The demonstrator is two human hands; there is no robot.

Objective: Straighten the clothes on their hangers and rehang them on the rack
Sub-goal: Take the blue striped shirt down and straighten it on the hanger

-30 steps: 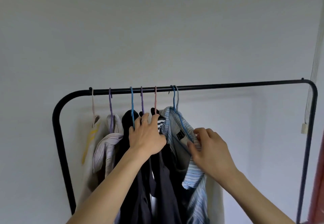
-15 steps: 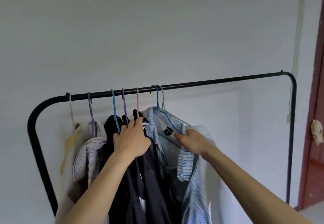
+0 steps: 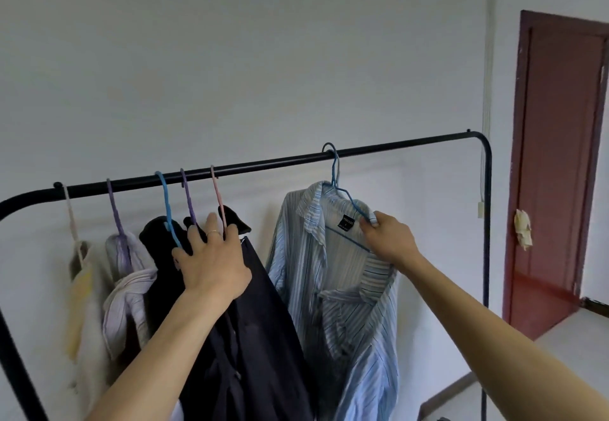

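striped shirt (image 3: 333,275) has just slid right along the rack (image 3: 412,144), away from the bunch; a moment ago it was jammed against the dark clothes, now there's a clear gap of bare rail between them. right hand (image 3: 389,239) did the move, fingers pinched shut on the shoulder arm of the thin blue wire hanger (image 3: 336,173), hook still over the rail. left hand (image 3: 211,265) stayed put, fingers spread and pressed flat against the dark garment (image 3: 250,321) and the hanger necks there, holding that group back, not gripping any one thing

means the shirt is now isolated with room to work on it, but it's not straight yet: collar is folded open and lopsided, fabric sags off the right side of the hanger

materials: shirt is light, thin woven cotton-like cloth, blue and white stripes, crumpled. dark pieces look heavier, matte. further left a pale striped item (image 3: 128,282) is twisted in a knot-like wad, and a cream one (image 3: 82,289) hangs limp. rail is a smooth black tube with rounded corners
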